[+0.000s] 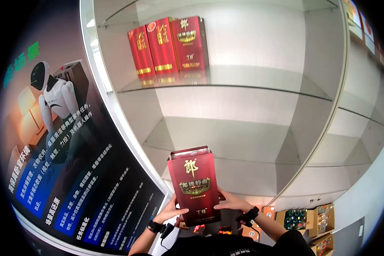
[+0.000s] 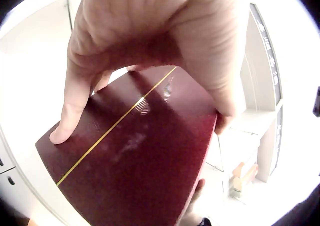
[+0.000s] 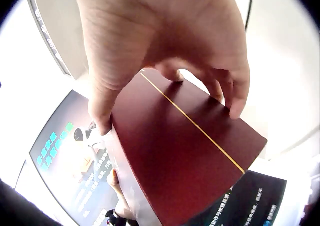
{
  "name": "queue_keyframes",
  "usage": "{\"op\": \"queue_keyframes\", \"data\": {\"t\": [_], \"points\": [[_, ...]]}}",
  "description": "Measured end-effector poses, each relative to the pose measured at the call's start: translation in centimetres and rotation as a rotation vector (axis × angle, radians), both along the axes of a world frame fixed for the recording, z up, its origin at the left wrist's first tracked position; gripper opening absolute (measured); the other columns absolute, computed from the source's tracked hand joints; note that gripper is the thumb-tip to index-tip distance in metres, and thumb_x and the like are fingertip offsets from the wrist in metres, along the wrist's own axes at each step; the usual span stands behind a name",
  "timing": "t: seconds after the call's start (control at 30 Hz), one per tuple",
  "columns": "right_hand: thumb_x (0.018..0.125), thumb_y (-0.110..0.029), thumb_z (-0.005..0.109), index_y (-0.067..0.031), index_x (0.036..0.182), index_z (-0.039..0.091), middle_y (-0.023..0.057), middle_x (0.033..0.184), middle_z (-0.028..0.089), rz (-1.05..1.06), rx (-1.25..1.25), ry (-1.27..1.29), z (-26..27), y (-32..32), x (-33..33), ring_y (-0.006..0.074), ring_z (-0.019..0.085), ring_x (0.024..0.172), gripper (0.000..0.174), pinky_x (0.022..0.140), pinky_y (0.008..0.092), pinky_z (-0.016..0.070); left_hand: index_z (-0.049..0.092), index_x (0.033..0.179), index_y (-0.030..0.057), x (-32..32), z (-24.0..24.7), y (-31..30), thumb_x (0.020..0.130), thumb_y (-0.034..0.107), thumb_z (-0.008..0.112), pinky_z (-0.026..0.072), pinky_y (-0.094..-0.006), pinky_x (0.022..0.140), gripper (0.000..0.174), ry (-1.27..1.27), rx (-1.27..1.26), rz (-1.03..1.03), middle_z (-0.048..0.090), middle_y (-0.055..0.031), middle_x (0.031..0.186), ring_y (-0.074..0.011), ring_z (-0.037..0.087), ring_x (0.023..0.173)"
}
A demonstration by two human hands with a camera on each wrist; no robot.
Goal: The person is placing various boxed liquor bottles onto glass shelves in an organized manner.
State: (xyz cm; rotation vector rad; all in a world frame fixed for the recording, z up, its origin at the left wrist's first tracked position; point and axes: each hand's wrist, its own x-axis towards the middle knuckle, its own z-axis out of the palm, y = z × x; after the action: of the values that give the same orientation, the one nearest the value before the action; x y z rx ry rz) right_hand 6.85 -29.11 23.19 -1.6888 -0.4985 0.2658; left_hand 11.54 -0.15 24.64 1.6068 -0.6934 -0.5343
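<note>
Both hands hold a dark red liquor box (image 1: 191, 187) upright in front of the body, its face with gold characters and "T8" turned up toward the head camera. On the box's left side my left hand (image 1: 171, 212) grips low down, thumb on the front. My right hand (image 1: 234, 202) grips the opposite side at a similar height. Each wrist view shows a side of the box crossed by a gold line: my left hand (image 2: 150, 41) spans it with thumb and fingers at its edges, and so does my right hand (image 3: 170, 41).
Similar red boxes (image 1: 163, 46) stand side by side on the upper glass shelf (image 1: 251, 79), toward its left. A lower shelf (image 1: 226, 134) lies behind the held box. At left is a printed banner (image 1: 68, 128); cartons of bottles (image 1: 296, 217) sit on the floor at right.
</note>
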Motion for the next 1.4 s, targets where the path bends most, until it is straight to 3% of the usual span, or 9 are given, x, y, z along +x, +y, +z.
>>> {"op": "queue_keyframes", "data": {"t": [0.4,0.67,0.8,0.87,0.9,1.13,1.17,1.23,1.4], "points": [[0.072,-0.036,0.071,-0.011,0.142,0.005,0.0133,0.133,0.037,-0.158,-0.146,-0.605,26.0,-5.0,6.6,0.0223,0.044,0.112,0.1,0.09,0.0373,0.0413,0.018,0.136,0.0005,8.0,23.0,-6.2,0.079,0.029,0.067,0.0278,-0.0349,0.102,0.081,-0.597,-0.188,0.056,0.034,-0.0139,0.134,-0.0217,0.031,0.124],[0.073,-0.032,0.07,-0.0098,0.142,0.004,0.018,0.138,0.029,-0.284,-0.177,-0.802,38.2,-10.0,10.4,0.0302,0.032,0.126,0.098,0.102,0.0415,0.0304,-0.001,0.141,0.0053,11.4,37.4,-13.0,0.088,0.039,0.051,0.0189,-0.0339,0.107,0.081,-0.785,-0.136,0.041,0.015,-0.0155,0.144,-0.0218,0.016,0.133],[0.073,-0.037,0.069,-0.012,0.142,0.0,0.0206,0.141,0.023,-0.425,-0.22,-0.747,38.4,-12.0,13.4,0.0327,0.025,0.13,0.1,0.105,0.042,0.0267,-0.004,0.141,0.0071,19.1,37.0,-17.4,0.089,0.042,0.047,0.0191,-0.0345,0.107,0.08,-0.804,-0.179,-0.066,0.017,-0.0162,0.144,-0.024,0.018,0.133],[0.074,-0.041,0.068,-0.0151,0.142,0.001,0.0204,0.142,0.022,-0.455,-0.289,-0.764,37.2,-13.3,15.2,0.0326,0.03,0.128,0.098,0.098,0.0424,0.0363,-0.003,0.141,0.0079,20.0,35.9,-18.5,0.09,0.04,0.047,0.0215,-0.035,0.106,0.079,-0.812,-0.126,-0.055,0.019,-0.0161,0.143,-0.0242,0.022,0.131],[0.077,-0.044,0.064,-0.0161,0.142,0.005,0.0208,0.138,0.029,-0.517,-0.242,-0.624,36.7,-13.4,15.6,0.0316,0.04,0.121,0.092,0.087,0.0413,0.0468,-0.001,0.141,0.0091,18.8,35.6,-18.6,0.09,0.037,0.048,0.0242,-0.0349,0.105,0.077,-0.735,-0.1,0.005,0.02,-0.0154,0.143,-0.0234,0.024,0.13],[0.081,-0.046,0.057,-0.0093,0.138,0.022,0.021,0.115,0.053,-0.606,-0.42,-0.471,36.6,-14.8,19.1,0.0257,0.058,0.098,0.076,0.062,0.0337,0.0549,0.03,0.131,-0.0005,23.6,34.1,-21.2,0.09,0.031,0.051,0.0463,-0.0338,0.087,0.056,-0.976,-0.089,0.199,0.052,-0.0183,0.116,-0.0235,0.053,0.107],[0.086,-0.043,0.051,-0.0003,0.125,0.041,0.0166,0.1,0.06,-0.72,-0.518,-0.536,36.5,-14.7,19.5,0.0237,0.063,0.086,0.058,0.06,0.0322,0.0556,0.034,0.126,-0.003,23.9,34.6,-21.6,0.09,0.031,0.051,0.0503,-0.0332,0.074,0.052,-1.011,0.069,0.257,0.057,-0.0187,0.106,-0.0236,0.059,0.093],[0.087,-0.04,0.051,0.0027,0.119,0.046,0.0165,0.095,0.062,-0.752,-0.63,-0.474,37.2,-14.7,20.9,0.0237,0.064,0.081,0.053,0.057,0.0321,0.0555,0.047,0.106,-0.0107,26.0,35.3,-22.4,0.089,0.032,0.05,0.0524,-0.0328,0.047,0.046,-1.059,0.287,0.354,0.062,-0.0208,0.084,-0.0259,0.064,0.063],[0.088,-0.033,0.053,0.0089,0.101,0.054,0.017,0.078,0.063,-0.866,-0.957,-0.334,39.3,-14.9,24.3,0.0236,0.065,0.066,0.044,0.049,0.0318,0.0546,0.058,0.073,-0.0102,28.6,37.8,-23.0,0.089,0.04,0.047,0.0514,-0.0398,0.054,0.054,-1.222,0.541,0.287,0.061,-0.0192,0.067,-0.031,0.063,0.061]]}}
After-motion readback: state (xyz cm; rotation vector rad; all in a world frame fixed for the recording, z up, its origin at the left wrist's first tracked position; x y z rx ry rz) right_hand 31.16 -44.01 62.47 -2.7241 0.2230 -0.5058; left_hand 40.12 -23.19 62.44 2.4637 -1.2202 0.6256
